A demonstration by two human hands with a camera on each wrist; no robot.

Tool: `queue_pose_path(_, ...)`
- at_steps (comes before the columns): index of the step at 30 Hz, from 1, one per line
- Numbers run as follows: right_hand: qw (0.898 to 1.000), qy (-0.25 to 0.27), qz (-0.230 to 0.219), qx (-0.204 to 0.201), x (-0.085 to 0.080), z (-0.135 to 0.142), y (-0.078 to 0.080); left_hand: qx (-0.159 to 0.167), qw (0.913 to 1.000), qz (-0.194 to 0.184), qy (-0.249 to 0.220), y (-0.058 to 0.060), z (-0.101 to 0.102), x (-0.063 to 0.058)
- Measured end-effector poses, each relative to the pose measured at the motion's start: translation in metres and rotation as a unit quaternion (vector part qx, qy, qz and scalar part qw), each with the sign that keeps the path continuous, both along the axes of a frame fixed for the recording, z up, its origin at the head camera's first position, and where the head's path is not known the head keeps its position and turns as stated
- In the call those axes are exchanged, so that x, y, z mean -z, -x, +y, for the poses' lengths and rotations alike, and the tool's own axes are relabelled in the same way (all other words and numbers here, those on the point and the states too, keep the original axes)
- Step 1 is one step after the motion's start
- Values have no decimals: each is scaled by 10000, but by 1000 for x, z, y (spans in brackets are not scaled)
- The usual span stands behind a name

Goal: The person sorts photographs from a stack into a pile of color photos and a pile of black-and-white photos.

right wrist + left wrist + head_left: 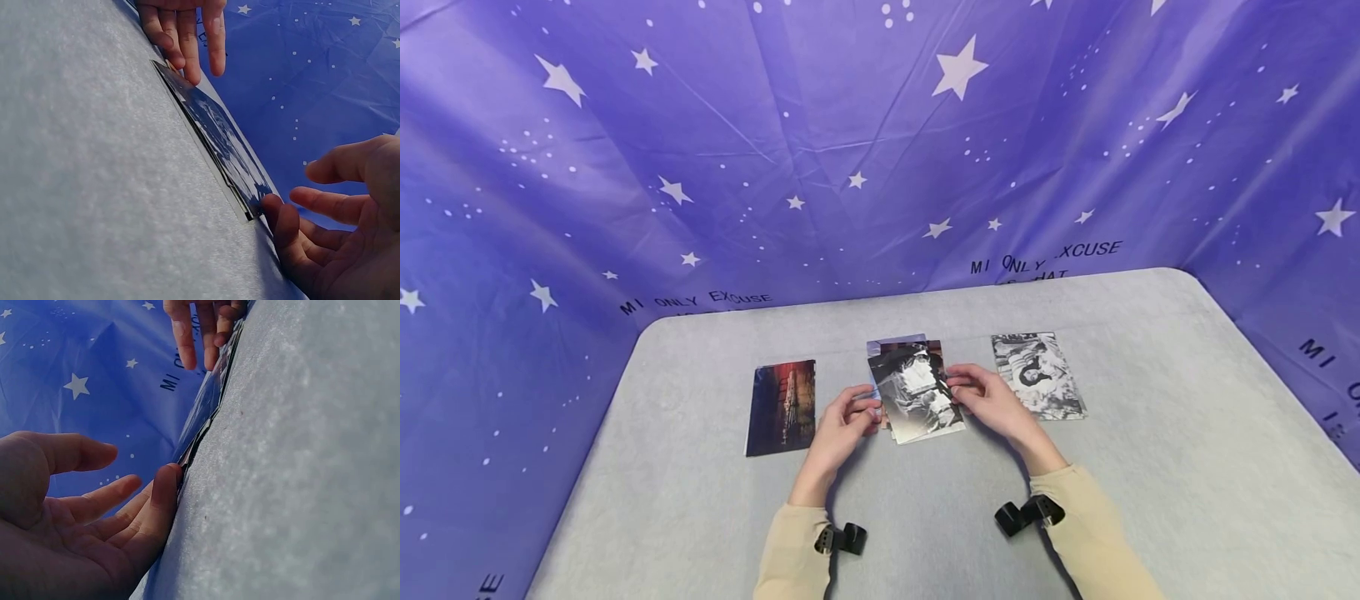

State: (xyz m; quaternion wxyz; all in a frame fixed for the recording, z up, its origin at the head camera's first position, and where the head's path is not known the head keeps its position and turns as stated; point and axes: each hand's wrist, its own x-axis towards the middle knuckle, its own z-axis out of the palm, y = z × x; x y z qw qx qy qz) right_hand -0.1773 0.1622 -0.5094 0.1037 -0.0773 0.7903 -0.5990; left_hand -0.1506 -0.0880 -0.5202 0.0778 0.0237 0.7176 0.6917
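A loose pile of photo prints (917, 392) lies at the middle of the table, its sheets slightly fanned and out of line. The top one is black and white. At the pile's left edge is my left hand (846, 423), its fingertips touching the prints and the thumb held apart. From the other side my right hand (992, 402) touches the right edge with relaxed fingers. The right wrist view shows the stacked edges of the prints (215, 147) lying low on the table; the left wrist view sees them (209, 412) almost edge-on.
To the left lies a small stack of prints with a dark red and blue picture (782, 408) on top. A black-and-white print (1039, 377) lies to the right. The grey table (925, 533) ends at a purple star-patterned cloth (850, 125) behind and at the sides.
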Motion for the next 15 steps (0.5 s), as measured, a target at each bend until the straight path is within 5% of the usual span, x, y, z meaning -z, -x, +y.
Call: queue_pose_path(15,10000,-61,38,-36,-7,1,-10,-141,9998,-153,7,1,4,-5)
